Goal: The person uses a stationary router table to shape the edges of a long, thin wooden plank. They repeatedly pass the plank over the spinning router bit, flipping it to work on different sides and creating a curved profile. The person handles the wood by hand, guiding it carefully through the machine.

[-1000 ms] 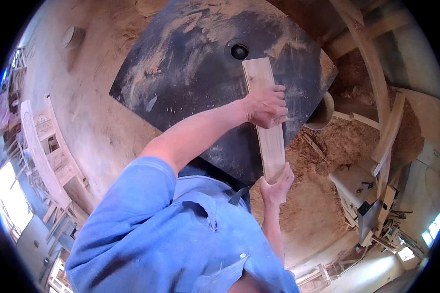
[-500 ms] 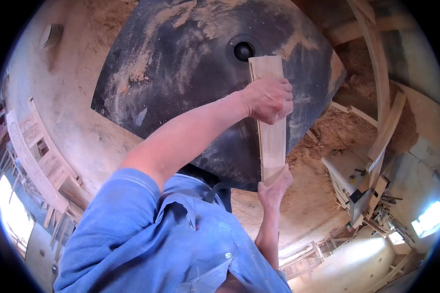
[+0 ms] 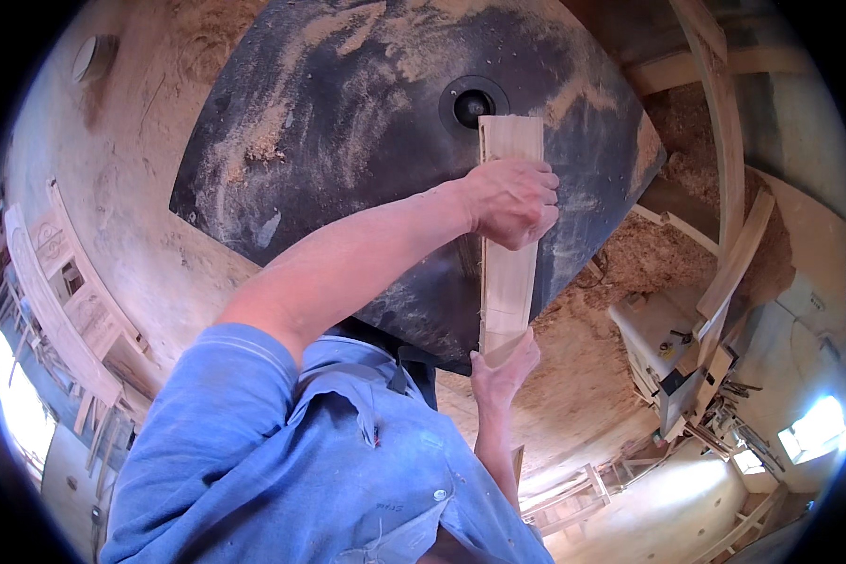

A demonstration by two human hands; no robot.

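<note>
A pale wooden board point(image 3: 510, 296) lies lengthwise on a dark machine table point(image 3: 348, 122). Its far end is right beside a round black spindle point(image 3: 474, 108) set in a ring in the tabletop. My left hand point(image 3: 512, 202) is closed over the board's far half, its fingers wrapped round the right edge. At the near end, by the table's front corner, my right hand point(image 3: 506, 367) grips the board from below and behind, the thumb on the left side. A groove shows along the board's left edge near the spindle.
Sawdust streaks the tabletop and covers the floor point(image 3: 573, 395). Long timbers point(image 3: 724, 141) stand at the right, with a bench of tools and offcuts point(image 3: 677, 376) nearer. Carved wooden panels point(image 3: 75, 291) lean at the far left. A round object point(image 3: 94, 58) lies at upper left.
The view has shifted a little, and the board's near end with my right hand now appears further left. Both hands keep their grip on the board.
</note>
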